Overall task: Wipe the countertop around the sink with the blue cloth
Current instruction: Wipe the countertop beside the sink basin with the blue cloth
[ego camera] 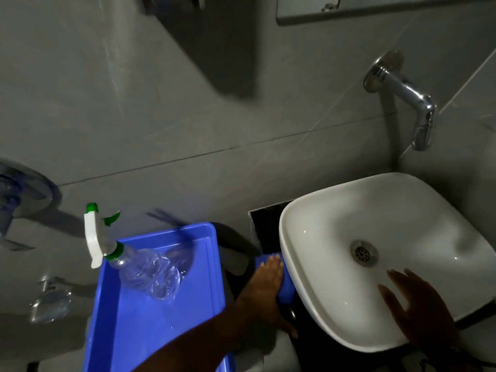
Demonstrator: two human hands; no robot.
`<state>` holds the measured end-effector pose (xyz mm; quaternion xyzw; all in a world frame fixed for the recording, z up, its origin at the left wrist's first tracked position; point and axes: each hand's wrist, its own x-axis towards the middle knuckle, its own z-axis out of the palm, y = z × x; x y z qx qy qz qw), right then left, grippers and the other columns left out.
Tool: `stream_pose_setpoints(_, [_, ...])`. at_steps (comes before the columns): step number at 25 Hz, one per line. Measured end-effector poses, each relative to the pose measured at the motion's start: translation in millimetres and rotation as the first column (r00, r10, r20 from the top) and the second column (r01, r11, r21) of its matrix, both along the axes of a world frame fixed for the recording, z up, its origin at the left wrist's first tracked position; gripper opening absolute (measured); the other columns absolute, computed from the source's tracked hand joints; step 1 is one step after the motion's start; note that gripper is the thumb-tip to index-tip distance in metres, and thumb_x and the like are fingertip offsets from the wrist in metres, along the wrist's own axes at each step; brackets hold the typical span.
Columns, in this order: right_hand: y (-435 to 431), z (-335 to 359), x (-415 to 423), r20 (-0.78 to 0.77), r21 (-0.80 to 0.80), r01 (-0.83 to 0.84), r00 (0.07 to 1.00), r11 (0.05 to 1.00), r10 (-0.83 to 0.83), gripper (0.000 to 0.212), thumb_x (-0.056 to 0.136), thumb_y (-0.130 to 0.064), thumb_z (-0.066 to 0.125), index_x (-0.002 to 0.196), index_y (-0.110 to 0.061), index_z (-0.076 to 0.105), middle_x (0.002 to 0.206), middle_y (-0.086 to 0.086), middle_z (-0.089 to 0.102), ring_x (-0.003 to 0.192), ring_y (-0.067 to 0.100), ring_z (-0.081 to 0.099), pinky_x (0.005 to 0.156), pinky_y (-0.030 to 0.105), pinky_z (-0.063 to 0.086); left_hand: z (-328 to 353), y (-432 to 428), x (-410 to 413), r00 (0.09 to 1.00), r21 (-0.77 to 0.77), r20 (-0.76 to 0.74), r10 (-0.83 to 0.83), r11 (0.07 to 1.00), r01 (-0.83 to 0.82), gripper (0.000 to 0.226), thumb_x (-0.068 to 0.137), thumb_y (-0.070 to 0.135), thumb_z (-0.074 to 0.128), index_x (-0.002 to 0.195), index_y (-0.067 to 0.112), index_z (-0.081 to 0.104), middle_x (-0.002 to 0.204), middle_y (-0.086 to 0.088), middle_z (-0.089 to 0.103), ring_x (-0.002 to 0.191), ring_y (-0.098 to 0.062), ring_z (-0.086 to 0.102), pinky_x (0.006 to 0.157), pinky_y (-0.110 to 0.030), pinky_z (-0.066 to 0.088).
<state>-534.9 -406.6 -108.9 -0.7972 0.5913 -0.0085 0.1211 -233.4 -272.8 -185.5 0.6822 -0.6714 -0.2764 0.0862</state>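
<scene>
Lower left: blue tray (161, 323) with a clear spray bottle (145, 272) lying in it, green-white trigger head poking over the tray's left rim. Centre bottom: left hand (268, 285) flat, fingers together, pressing the blue cloth (285, 288) onto the dark countertop (268, 224) against the left edge of the white sink (335, 210). Lower right: right hand (418, 310) blurred, fingers spread, holding nothing, over the basin. Upper right: chrome tap (402, 92) on the wall.

Narrow dark countertop (268, 221) strip squeezed between blue tray (214, 264) and sink (295, 264); wall behind.
</scene>
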Motion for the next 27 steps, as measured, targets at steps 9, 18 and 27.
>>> stream_pose_setpoints(9, [14,21,2,0.160,-0.141,-0.076,0.982,0.987,0.099,0.061,0.089,-0.049,0.037,0.113,0.001,0.064,0.121,0.024,0.064,0.119,0.041,0.055,0.100,0.053,0.044,37,110,-157,0.984,0.242,0.001,-0.178,0.955,0.172,0.071,0.072,0.079,0.049,0.116,0.028,0.071,0.126,0.005,0.067,0.140,-0.009,0.037,0.118,-0.034,-0.009])
stream_pose_setpoints(18, [199,-68,1,0.264,-0.057,-0.371,0.890,0.927,0.372,0.062,0.076,-0.050,0.052,0.127,-0.015,0.052,0.139,0.007,0.051,0.125,0.033,0.053,0.102,0.040,0.037,78,59,-123,0.692,-0.261,-0.270,0.669,0.641,-0.722,0.089,0.089,0.073,0.030,0.146,0.005,0.037,0.163,-0.011,0.015,0.152,-0.022,0.009,0.123,-0.042,0.008])
stream_pose_setpoints(27, [131,-107,-74,0.324,0.021,-0.378,0.878,0.926,0.352,0.093,0.078,-0.073,0.043,0.149,-0.018,0.020,0.160,-0.001,0.021,0.148,0.018,0.014,0.120,0.038,0.014,81,-57,-182,0.857,-0.266,0.083,0.508,0.840,-0.473,0.117,0.077,0.085,0.032,0.153,0.003,0.000,0.161,-0.025,-0.012,0.150,-0.031,-0.014,0.121,-0.044,-0.007])
